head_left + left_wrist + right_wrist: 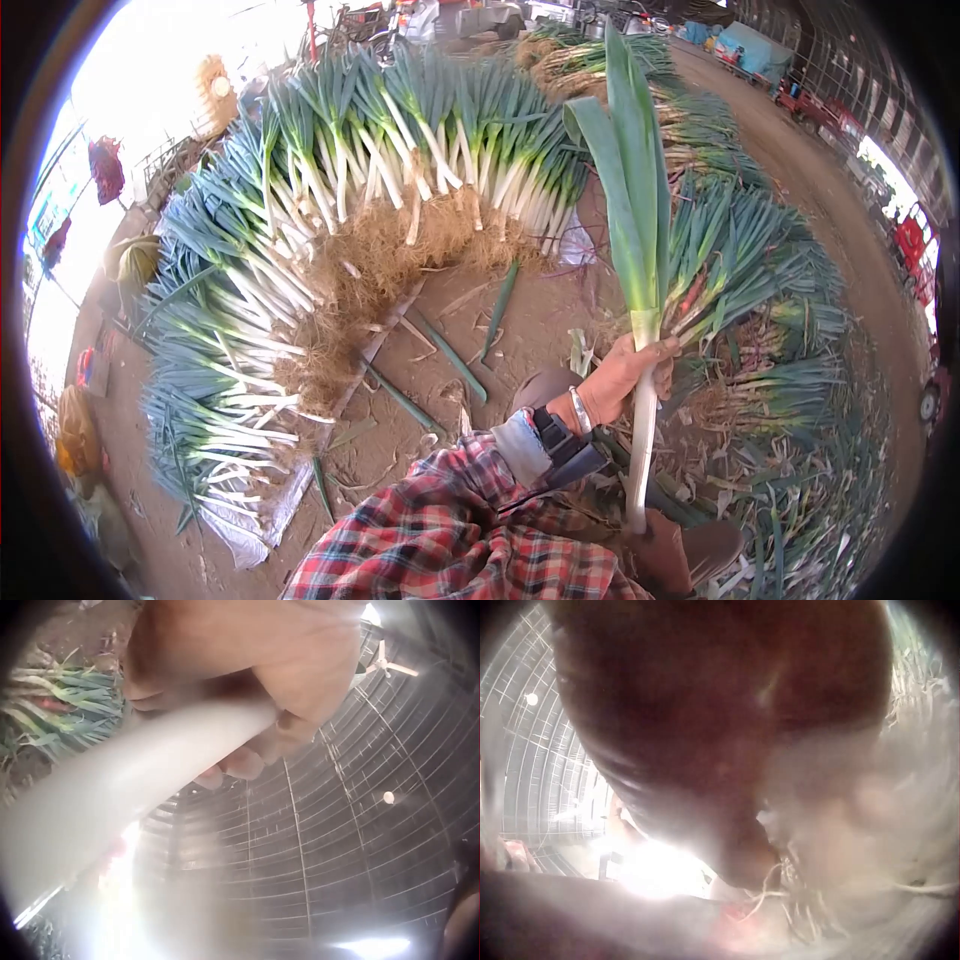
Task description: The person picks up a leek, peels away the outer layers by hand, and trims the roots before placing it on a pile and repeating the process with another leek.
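Observation:
In the head view my left hand (620,380) grips a large leek (643,430) round its white shank, with the broad green leaves rising upright above the fist. The left wrist view shows the fingers curled round the smooth white stalk (142,765). Low in the head view, my right hand (668,550) holds the leek's root end between its fingers, partly hidden by the stalk. Close up and blurred, the right hand (720,742) fills much of the right wrist view, with pale stringy roots (799,904) at its fingertips.
A wide arc of leeks (330,160), roots facing inward, lies on the dirt floor to the front and left, partly on a white sheet (240,535). More bundles (740,240) lie at right, above loose leaf trimmings (800,530). Cut leaves (450,360) lie between. A shoe (715,550) is beside the right hand.

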A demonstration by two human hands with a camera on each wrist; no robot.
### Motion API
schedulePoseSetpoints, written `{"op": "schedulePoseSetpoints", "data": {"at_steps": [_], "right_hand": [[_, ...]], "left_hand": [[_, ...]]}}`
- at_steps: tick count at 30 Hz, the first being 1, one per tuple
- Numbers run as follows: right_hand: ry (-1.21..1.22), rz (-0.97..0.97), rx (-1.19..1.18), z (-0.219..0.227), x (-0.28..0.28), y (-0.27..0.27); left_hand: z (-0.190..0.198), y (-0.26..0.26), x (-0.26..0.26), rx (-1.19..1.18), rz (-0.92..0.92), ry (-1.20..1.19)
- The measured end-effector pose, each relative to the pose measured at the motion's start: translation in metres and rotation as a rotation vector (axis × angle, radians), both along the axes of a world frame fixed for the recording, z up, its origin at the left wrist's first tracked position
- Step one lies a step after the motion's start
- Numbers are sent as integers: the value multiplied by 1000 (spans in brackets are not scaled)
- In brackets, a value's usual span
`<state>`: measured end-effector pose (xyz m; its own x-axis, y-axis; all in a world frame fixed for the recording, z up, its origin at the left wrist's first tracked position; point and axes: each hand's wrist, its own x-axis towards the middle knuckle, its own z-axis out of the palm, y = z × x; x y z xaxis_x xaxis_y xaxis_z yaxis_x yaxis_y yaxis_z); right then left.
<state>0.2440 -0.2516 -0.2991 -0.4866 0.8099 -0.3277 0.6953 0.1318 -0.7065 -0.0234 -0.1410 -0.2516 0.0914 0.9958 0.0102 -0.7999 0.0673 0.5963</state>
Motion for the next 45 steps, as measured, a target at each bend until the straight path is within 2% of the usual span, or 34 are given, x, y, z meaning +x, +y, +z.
{"op": "schedulePoseSetpoints", "data": {"at_steps": [2,3,4,5,6,7,8,9,10,11,12,14,15,17,18,20,22,24,26,28,29,31,32,33,34,35,37,38,39,42,44,45], "right_hand": [[27,-28,14,2,-20,12],[26,-15,16,7,-38,22],[35,81,48,18,-65,39],[46,174,78,32,-97,57],[99,267,54,52,-141,80],[231,403,223,60,-189,107],[300,381,211,84,-242,122],[520,445,171,99,-294,145],[505,423,608,104,-337,167],[471,365,602,111,-360,183],[439,300,593,111,-373,193],[357,281,577,76,-345,203],[273,266,577,52,-315,211],[245,111,538,-29,-230,224],[77,34,410,-44,-180,222],[78,-449,82,-124,-65,221],[-21,-572,94,-149,24,189],[68,-780,4,-175,83,160],[318,-1017,-85,-176,102,143],[450,-1122,-138,-216,124,150],[486,-1126,-164,-219,127,156],[490,-1157,-229,-237,128,186],[497,-1191,-262,-241,128,208],[505,-1223,-296,-248,131,231],[484,-1202,-266,-268,137,256],[464,-1181,-237,-289,144,283],[263,-1180,-116,-301,150,337],[85,-1070,37,-312,154,363],[-89,-950,184,-323,156,387],[-89,-868,146,-312,154,445],[-273,-765,-46,-304,154,475],[-340,-730,-25,-313,155,483]], "left_hand": [[11,0,-26,-17,58,118],[20,1,-46,92,110,205],[34,4,-71,178,186,294],[53,9,-92,-53,439,414],[76,-5,-120,-89,578,666],[69,-5,-148,-15,804,631],[62,-6,-176,61,1027,618],[58,-19,-195,-4,1134,482],[53,-33,-213,-59,1244,344],[38,-51,-225,-53,1225,320],[26,-65,-226,-185,1211,277],[-18,-76,-220,-202,1112,182],[-31,-79,-204,-280,1019,227],[-49,-72,-167,-385,821,337],[-55,-64,-146,-417,713,410],[-49,-45,-105,-227,430,451],[-19,-33,-62,-193,259,442],[5,-8,-29,-88,152,396],[5,15,-2,-2,72,379],[-5,40,16,92,-23,297],[0,41,22,99,-49,302],[-16,70,27,50,-72,458],[-20,83,30,41,-87,457],[-24,97,32,-38,-60,595],[-30,110,34,-122,-30,737],[-40,124,34,-135,-42,740],[-58,155,33,-282,43,843],[-67,174,35,-288,33,851],[-76,193,36,-290,-23,927],[-99,243,69,-341,-121,1053],[-119,275,90,-305,-374,1153],[-130,287,103,-320,-435,1143]]}}
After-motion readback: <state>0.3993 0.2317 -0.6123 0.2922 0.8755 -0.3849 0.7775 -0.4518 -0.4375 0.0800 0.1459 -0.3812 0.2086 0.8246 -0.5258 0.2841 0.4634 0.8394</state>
